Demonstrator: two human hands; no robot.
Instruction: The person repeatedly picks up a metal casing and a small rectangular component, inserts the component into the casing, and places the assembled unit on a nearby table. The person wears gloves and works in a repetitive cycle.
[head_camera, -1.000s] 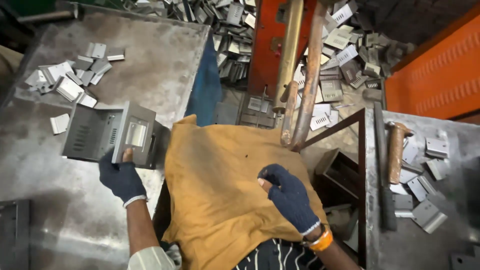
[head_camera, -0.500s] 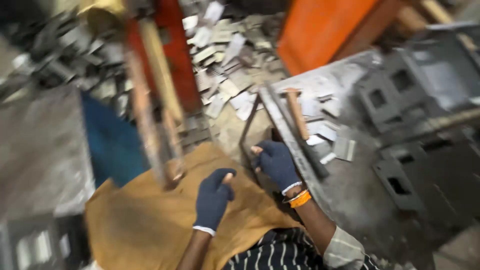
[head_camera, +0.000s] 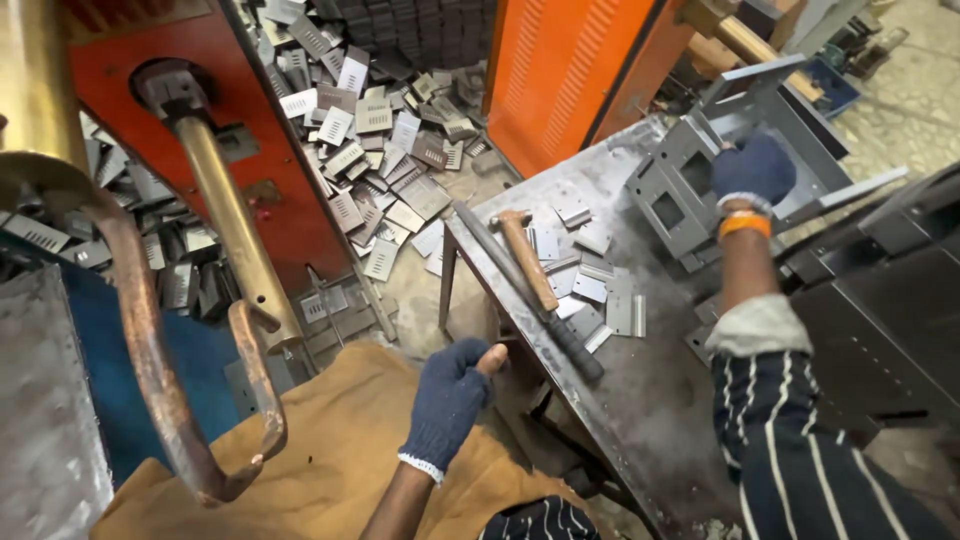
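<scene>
My right hand (head_camera: 752, 170), in a dark blue glove with an orange wristband, reaches far out to the right and grips a grey sheet-metal box (head_camera: 690, 180) with square cut-outs, standing at the back of the steel table (head_camera: 650, 390). Gloved too, my left hand (head_camera: 450, 395) hovers with fingers curled over the brown cloth (head_camera: 320, 450) on my lap, holding nothing. It is close to the table's near corner. A wooden-handled hammer (head_camera: 525, 258) and a long dark file (head_camera: 535, 300) lie on the table between my hands.
Small grey metal plates (head_camera: 600, 290) lie beside the hammer. Curved copper welder arms (head_camera: 235, 255) hang at left before a red machine body (head_camera: 270, 120). Louvred plates (head_camera: 380, 130) are heaped on the floor. An orange cabinet (head_camera: 570, 70) stands behind; dark metal panels (head_camera: 880, 320) stack at right.
The view has swung from the left table to the right one. My left hand left the grey box there and came over the cloth. My right hand reached out and gripped another box.
</scene>
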